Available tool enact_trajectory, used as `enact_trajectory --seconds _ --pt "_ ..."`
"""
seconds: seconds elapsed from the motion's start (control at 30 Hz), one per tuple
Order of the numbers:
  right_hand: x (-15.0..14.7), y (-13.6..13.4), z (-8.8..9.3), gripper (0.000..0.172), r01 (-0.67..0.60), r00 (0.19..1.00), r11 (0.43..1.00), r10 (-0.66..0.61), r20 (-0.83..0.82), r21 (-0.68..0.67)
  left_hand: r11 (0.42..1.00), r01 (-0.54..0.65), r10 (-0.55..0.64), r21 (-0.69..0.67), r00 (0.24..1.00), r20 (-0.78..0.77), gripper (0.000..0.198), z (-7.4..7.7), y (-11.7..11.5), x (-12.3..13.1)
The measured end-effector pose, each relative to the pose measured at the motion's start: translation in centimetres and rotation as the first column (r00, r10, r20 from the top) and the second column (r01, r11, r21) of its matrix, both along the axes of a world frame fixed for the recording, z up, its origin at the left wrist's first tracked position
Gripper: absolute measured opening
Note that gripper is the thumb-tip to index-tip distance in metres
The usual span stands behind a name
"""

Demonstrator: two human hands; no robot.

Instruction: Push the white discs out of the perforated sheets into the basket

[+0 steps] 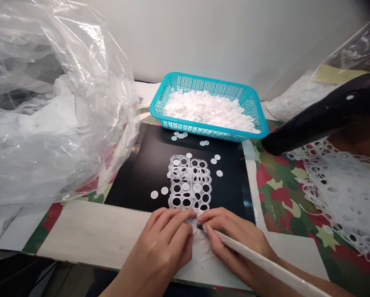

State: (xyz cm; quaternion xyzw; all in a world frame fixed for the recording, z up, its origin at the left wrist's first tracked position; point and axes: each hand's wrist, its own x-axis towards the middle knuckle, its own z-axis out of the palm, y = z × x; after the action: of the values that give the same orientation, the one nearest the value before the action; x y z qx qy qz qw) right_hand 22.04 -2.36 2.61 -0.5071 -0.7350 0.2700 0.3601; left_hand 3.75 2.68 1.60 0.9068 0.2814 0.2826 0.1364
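A white plastic sheet (pixel 190 181) with rows of round holes lies on a black mat (pixel 231 194); a few white discs still sit in its holes. My left hand (pixel 164 235) has its fingers curled onto the sheet's near end, pinching it at the fingertips. In my right hand (pixel 234 239) is a long white-handled tool (pixel 259 260), gripped like a pen. Its short dark tip meets the sheet between both hands, and its exact kind is unclear. My right index fingertip also touches the sheet there. Loose white discs (pixel 154 194) are scattered around the sheet.
Behind the mat stands a turquoise basket (pixel 208 133) heaped with white discs. A large clear plastic bag (pixel 88 136) of white pieces fills the left. At right are stacked punched sheets (pixel 342 198), a black cylindrical object (pixel 315 119) and another filled bag (pixel 302 97).
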Motion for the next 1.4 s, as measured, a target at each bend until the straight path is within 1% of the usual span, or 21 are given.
enact_trajectory --seconds 0.13,0.27,0.57,0.63,0.77,0.87,0.97,1.13,1.27,1.4 --pt "0.0 -0.3 -0.5 0.016 -0.024 0.999 0.998 0.022 0.04 0.056 1.0 -0.002 0.002 0.009 1.0 0.009 0.017 -0.1 0.0 0.0" --pt "0.0 -0.3 -0.5 0.016 -0.011 0.998 0.997 0.005 0.069 0.078 1.0 -0.012 0.012 0.013 1.0 0.008 0.018 -0.2 -0.1 0.0" --pt "0.0 -0.5 -0.7 0.016 0.004 0.997 0.996 -0.011 0.082 0.084 1.0 -0.01 0.01 0.004 0.999 0.049 0.019 -0.1 0.0 -0.1" --pt "0.0 -0.5 -0.4 0.015 0.008 0.999 0.998 -0.012 0.053 0.069 1.0 -0.007 0.007 -0.01 0.998 0.058 0.019 -0.1 0.0 -0.1" --pt "-0.1 -0.1 0.8 0.014 0.057 0.996 0.997 -0.06 -0.061 -0.044 1.0 -0.005 0.007 -0.02 0.998 0.067 0.018 -0.1 0.1 -0.1" --pt "-0.2 0.2 1.3 0.014 0.074 0.994 0.996 -0.078 -0.079 -0.049 1.0 -0.006 0.006 -0.013 0.998 0.064 0.018 0.0 0.1 -0.2" --pt "-0.3 0.3 1.2 0.014 0.079 0.993 0.996 -0.082 -0.079 -0.048 1.0 0.007 -0.006 -0.014 0.998 0.057 0.016 0.2 0.0 -0.3" --pt "-0.4 0.1 0.9 0.014 0.102 0.986 0.99 -0.114 -0.123 -0.1 0.999 0.014 -0.013 -0.042 1.0 0.018 0.011 0.2 -0.4 -0.3" --pt "-0.5 0.1 1.0 0.014 0.104 0.988 0.989 -0.115 -0.106 -0.103 0.998 0.025 -0.024 -0.056 1.0 0.017 0.011 -0.2 -0.7 -0.6" --pt "-0.5 0.2 1.1 0.013 0.091 0.991 0.99 -0.101 -0.093 -0.105 0.996 0.078 -0.076 -0.036 0.996 0.043 0.018 -0.8 -0.9 -1.3"
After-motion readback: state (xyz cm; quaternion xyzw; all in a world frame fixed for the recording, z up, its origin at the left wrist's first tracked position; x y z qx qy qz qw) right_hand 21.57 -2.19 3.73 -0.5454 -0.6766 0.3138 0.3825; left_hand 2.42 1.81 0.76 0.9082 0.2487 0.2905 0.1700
